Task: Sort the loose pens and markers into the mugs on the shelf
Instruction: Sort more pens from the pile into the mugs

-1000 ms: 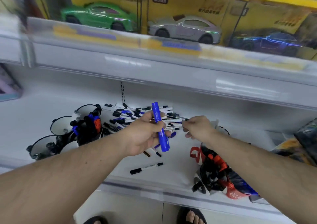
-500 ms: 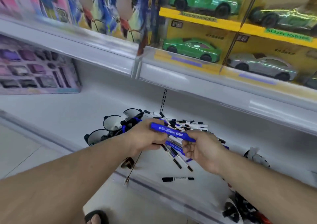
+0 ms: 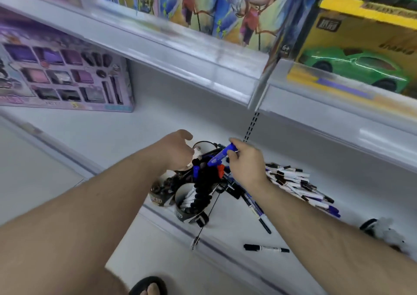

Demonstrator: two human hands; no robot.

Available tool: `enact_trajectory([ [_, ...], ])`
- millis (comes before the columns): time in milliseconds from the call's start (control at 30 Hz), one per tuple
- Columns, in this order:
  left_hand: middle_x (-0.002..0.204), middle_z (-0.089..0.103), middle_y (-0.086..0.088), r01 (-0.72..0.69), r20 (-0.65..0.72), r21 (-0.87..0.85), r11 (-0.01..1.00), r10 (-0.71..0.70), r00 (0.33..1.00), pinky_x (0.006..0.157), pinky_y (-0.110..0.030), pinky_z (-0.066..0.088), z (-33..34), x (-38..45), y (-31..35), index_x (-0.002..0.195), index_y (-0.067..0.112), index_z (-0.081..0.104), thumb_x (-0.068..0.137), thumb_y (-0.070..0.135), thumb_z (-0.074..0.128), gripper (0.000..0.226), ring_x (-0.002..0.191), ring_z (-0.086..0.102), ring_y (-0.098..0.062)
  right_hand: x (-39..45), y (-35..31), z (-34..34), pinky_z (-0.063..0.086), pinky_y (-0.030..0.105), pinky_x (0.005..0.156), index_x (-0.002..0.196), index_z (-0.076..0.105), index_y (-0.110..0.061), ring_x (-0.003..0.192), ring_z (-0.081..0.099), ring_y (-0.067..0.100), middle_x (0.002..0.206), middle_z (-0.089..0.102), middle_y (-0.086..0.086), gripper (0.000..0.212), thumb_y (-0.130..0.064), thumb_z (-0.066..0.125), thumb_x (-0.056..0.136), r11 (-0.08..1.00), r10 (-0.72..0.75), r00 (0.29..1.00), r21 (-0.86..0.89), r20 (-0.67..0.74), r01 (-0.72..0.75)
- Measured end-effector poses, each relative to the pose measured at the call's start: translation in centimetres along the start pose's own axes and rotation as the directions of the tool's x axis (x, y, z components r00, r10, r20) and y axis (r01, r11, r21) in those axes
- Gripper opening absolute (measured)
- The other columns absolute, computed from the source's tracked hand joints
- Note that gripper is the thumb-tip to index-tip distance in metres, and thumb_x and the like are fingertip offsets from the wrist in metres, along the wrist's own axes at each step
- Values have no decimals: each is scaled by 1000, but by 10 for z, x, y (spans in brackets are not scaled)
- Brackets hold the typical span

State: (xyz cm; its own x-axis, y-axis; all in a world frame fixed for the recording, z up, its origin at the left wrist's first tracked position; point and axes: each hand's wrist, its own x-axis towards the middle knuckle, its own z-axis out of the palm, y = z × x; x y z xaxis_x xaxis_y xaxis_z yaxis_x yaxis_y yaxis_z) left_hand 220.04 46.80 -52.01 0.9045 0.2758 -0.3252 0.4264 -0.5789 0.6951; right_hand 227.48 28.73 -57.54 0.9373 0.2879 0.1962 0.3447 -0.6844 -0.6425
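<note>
My right hand (image 3: pixel 246 163) pinches a thick blue marker (image 3: pixel 220 155), tilted tip-down over a cluster of black mugs (image 3: pixel 191 202) on the white shelf (image 3: pixel 117 132). One front mug holds several white pens; another holds blue and red markers. My left hand (image 3: pixel 176 151) hovers over the left mugs, fingers loosely curled, with nothing visible in it. A pile of loose black, white and blue pens (image 3: pixel 293 181) lies to the right of the mugs. A single black-capped pen (image 3: pixel 266 248) lies near the shelf's front edge.
A purple boxed toy set (image 3: pixel 63 68) leans at the back left of the shelf. The upper shelf edge (image 3: pixel 180 53) overhangs, with toy car boxes (image 3: pixel 361 53) above. A black and white object (image 3: pixel 383 231) sits at the right.
The blue marker passed from my left hand to my right, which carried it over the mugs. My left hand let go and moved above the left mugs. The view swung left.
</note>
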Motion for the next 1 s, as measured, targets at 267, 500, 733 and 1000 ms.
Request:
enact_trajectory([
  [267, 135, 55, -4, 29, 32, 46, 999, -30, 999, 92, -30, 46, -8, 1, -18, 138, 17, 49, 91, 9, 57, 49, 119, 56, -23, 12, 13, 58, 46, 36, 91, 127, 60, -15, 101, 60, 29, 105, 70, 5, 32, -17, 50, 97, 896, -156, 974, -391, 163, 209],
  [500, 137, 56, 6, -19, 214, 125, 992, -9, 977, 95, -27, 48, -2, -1, -14, 142, 19, 41, 88, -9, 39, 61, 122, 54, -15, 4, 30, 81, 0, 51, 118, 153, 21, -36, 149, -3, 30, 164, 3, 7, 55, -55, 15, 101, 801, 94, 890, -565, 445, 197],
  [733, 137, 53, 3, -145, 251, 125, 982, 110, 962, 96, -22, 40, 18, -7, 3, 140, 13, 48, 92, -6, 46, 52, 125, 50, -16, 2, 49, 35, 18, 46, 119, 152, 31, -26, 147, 22, 26, 161, 24, 5, 55, -47, 35, 102, 986, 125, 984, -125, 124, -109],
  [1000, 142, 48, 6, -212, 342, 158, 964, 148, 928, 100, -27, 43, 25, -11, 21, 141, 10, 46, 90, -14, 36, 57, 124, 49, -14, -119, 184, 6, 51, 31, 60, 82, 69, -16, 70, 66, 23, 78, 64, -1, 25, -15, 56, 61, 807, 14, 873, -521, 488, 278],
])
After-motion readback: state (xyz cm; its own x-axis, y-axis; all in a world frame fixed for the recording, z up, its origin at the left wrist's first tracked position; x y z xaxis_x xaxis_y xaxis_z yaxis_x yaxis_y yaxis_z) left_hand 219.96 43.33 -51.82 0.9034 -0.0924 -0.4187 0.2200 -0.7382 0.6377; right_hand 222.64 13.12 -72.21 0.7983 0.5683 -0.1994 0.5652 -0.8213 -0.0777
